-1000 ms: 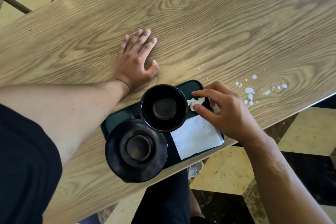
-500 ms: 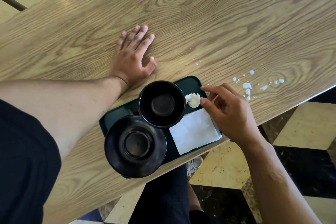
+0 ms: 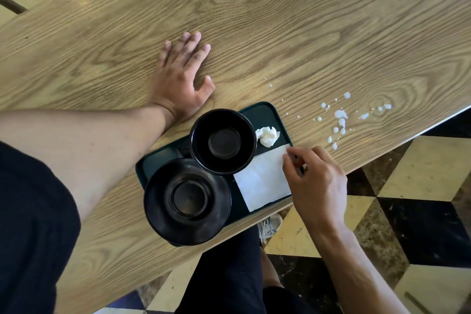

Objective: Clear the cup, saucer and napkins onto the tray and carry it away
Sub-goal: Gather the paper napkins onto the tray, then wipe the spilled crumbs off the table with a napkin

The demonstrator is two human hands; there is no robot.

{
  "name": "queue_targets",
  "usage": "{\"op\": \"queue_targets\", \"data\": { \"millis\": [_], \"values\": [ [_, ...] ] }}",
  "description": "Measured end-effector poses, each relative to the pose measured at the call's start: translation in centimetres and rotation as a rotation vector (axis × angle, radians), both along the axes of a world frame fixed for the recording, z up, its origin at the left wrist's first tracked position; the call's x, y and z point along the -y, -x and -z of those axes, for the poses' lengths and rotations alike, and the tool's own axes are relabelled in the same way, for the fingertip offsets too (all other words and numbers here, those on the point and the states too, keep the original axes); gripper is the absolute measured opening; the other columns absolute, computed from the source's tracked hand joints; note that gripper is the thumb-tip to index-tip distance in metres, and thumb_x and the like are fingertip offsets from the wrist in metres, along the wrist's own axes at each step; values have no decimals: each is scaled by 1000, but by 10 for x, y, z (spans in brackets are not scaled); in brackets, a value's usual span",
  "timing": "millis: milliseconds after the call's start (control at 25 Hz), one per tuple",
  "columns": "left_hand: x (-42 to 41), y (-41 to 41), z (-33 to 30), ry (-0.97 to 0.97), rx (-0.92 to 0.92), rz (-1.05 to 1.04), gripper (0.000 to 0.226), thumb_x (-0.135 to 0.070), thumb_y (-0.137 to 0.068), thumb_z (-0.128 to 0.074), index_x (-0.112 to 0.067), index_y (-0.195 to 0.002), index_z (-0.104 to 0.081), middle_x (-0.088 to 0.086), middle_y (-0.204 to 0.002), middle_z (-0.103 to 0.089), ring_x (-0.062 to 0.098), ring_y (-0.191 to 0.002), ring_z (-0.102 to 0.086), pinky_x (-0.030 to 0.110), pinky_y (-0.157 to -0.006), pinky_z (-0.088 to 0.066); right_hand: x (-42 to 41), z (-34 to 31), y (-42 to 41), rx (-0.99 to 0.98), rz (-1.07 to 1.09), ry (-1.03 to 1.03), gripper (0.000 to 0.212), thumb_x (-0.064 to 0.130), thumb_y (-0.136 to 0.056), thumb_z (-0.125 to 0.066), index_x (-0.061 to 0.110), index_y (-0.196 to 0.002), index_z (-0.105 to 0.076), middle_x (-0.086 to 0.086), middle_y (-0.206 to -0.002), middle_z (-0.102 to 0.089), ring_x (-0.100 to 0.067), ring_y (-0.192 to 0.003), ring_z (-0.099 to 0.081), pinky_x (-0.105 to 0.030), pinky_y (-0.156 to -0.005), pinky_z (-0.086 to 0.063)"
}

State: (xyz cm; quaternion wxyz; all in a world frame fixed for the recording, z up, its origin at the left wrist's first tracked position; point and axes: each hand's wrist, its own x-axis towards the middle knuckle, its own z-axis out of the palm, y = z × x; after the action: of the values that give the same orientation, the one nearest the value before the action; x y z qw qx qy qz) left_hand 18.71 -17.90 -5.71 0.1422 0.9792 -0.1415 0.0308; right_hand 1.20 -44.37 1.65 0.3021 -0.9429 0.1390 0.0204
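Note:
A dark green tray (image 3: 267, 112) lies at the near edge of the wooden table (image 3: 254, 20). On it stand a black cup (image 3: 223, 141) and a black saucer (image 3: 187, 201), touching each other. A crumpled white napkin (image 3: 267, 136) rests on the tray beside the cup, and a flat white napkin (image 3: 262, 181) lies below it. My right hand (image 3: 314, 183) hovers over the tray's right edge, fingers curled at the flat napkin's corner, holding nothing that I can see. My left hand (image 3: 182, 76) lies flat on the table, just beyond the tray, fingers apart.
White spilled drops (image 3: 340, 120) dot the table to the right of the tray. The table edge runs diagonally under my right wrist. Below it is a chequered floor (image 3: 418, 211), my dark-clad legs and a shoe (image 3: 270, 227).
My right hand let go of the crumpled napkin, which now lies on the tray, and drew back down to the flat napkin's corner. My left hand stayed flat on the table.

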Motion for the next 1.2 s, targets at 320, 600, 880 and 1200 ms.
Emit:
{"op": "queue_targets", "data": {
  "millis": [320, 600, 880, 1200],
  "values": [
    [0, 0, 1, -1, 18, 7, 66, -40, -91, -49, -11, -151, -47, 13, -164, -35, 30, -154, -28, 55, -126, -17, -12, 2, 1, -19, 75, 46, 14, 26, -91, -75, 18, -101, -80, 4, -87, -73, -15, -68, -65, -30, -62, -55],
    [0, 0, 0, 2, 24, 5, 66, -39, -92, -49, -11, -151, -47, 13, -164, -35, 29, -154, -28, 55, -126, -16, -13, 5, 3, 20, 41, 37, 14, 26, -90, -77, 15, -99, -81, 3, -86, -74, -14, -67, -66, -32, -60, -58],
    [0, 0, 0, 10, 13, -1, 65, -38, -92, -49, -12, -151, -47, 12, -165, -35, 29, -155, -27, 54, -126, -16, -13, 5, 2, 51, 48, 14, 9, 21, -89, -78, 17, -97, -80, 6, -82, -73, -11, -67, -65, -30, -60, -57],
    [0, 0, -1, 7, 10, -1, 66, -39, -91, -49, -12, -151, -48, 13, -165, -34, 29, -155, -27, 54, -126, -16, -13, 7, 1, 52, 36, 6, 15, 21, -89, -77, 17, -103, -80, 5, -89, -75, -14, -73, -69, -33, -65, -59]
  ]
}}
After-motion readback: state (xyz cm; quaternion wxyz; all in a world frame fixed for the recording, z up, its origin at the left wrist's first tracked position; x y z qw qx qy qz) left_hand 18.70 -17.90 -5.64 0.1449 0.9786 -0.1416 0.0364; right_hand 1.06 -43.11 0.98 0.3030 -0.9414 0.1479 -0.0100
